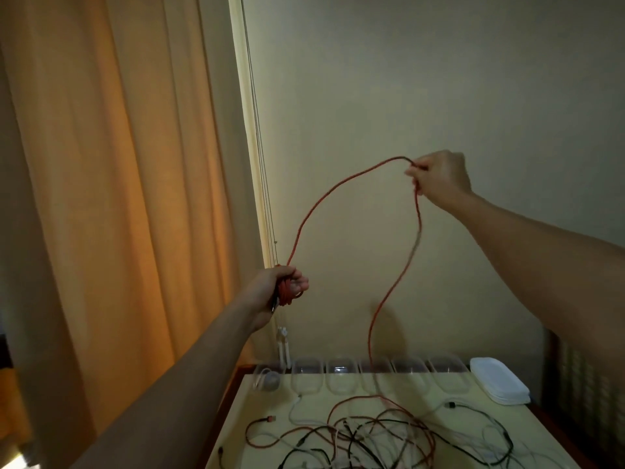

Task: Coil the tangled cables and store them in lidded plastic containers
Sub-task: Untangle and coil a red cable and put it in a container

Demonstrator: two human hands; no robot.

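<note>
The left hand [282, 287], at about 8 o'clock from centre, is closed around a small bundle of coiled red cable [306, 220]. The cable arcs up toward 1 o'clock, where the right hand [439, 177] pinches it between its fingertips, then drops to the tangle of cables [378, 438] on the table [236, 431] at 6 o'clock, in front of a row of clear containers [341, 374].

single head-worn view, facing forward over table [257, 418] toward wall [439, 79]
</note>
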